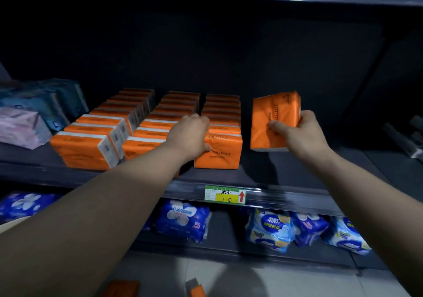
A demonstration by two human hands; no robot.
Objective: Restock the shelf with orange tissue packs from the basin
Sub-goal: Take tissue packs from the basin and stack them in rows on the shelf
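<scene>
Left grip [194, 134] was curled over the front orange pack [220, 157] of the third row, which sat right at the shelf [343, 159] edge. Right grip [302, 134] was clamped on a second orange pack [273, 116], held upright in the air just right of that row. Three rows looked pretty much full, so I'd say well along, with bare shelf on the right to fill. Wrappers were crinkly orange plastic, "COTTON TISSUE" printed on.
</scene>
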